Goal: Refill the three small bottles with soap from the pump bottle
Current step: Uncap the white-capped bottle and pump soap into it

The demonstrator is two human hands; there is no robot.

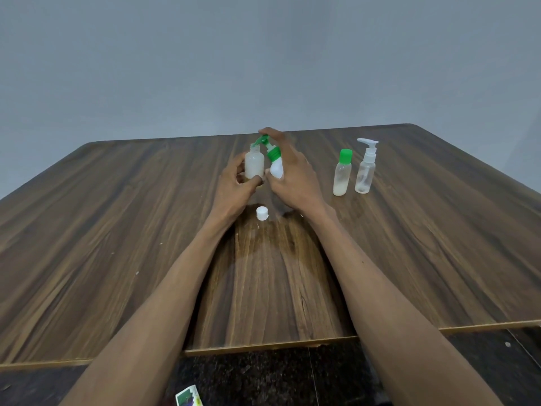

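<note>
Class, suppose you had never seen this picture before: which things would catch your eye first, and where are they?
First, the two hands at the table's middle: the left hand holds an uncapped small bottle while the right hand tips the green-topped pump bottle with its spout at the open mouth. To the right stand a green-capped bottle and a clear spray bottle; a white cap lies nearer.

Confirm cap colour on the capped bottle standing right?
Green cap, clearest in the head view.

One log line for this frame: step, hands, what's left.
step: pumping soap into open bottle | left hand: holds bottle | right hand: presses pump bottle | cap: on table | green-cap bottle, spray bottle: untouched
</note>
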